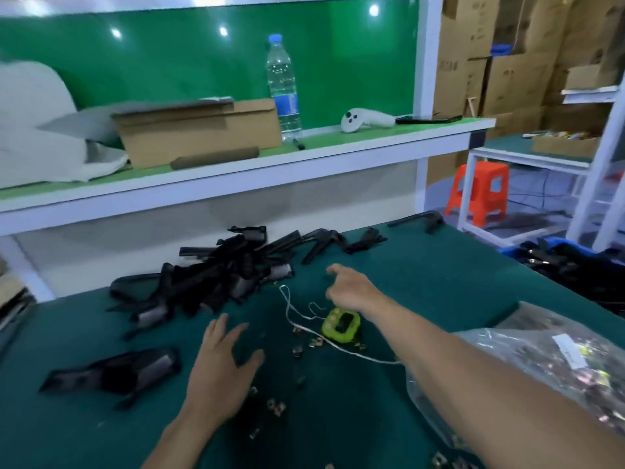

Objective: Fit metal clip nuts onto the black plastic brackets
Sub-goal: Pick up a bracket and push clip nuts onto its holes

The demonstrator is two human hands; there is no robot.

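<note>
The black plastic brackets (216, 275) lay heaped at the back of the green mat (422, 282), and metal clip nuts (277, 407) were scattered nearer. The left hand (220, 363) hovered with fingers spread, empty. The right hand (351, 289), with fingers loosely curled and empty, was just beyond a green timer (340, 324).

Our bench (439, 282) carries a lime timer (340, 324). We find black brackets (220, 275) heaped beyond it to the left, clip nuts (278, 408) scattered just before it, and a clear bag (558, 360) to its right.
</note>
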